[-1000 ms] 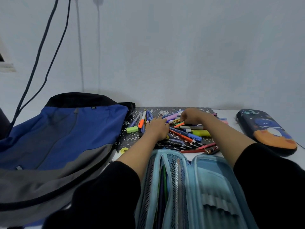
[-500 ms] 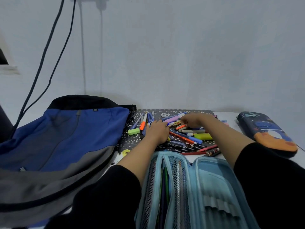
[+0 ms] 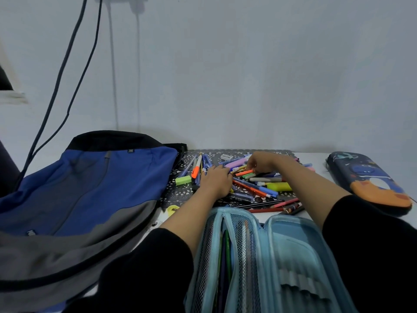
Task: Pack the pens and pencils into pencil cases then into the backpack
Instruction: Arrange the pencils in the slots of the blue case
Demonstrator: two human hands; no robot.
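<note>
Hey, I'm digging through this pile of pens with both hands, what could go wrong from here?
1. The left hand and right hand are both in the loose pile of pens. Raking may roll some off the mat, like the red pencils lying at its front edge.
2. The small yellow item lies apart beside the backpack and could easily be missed.
</note>
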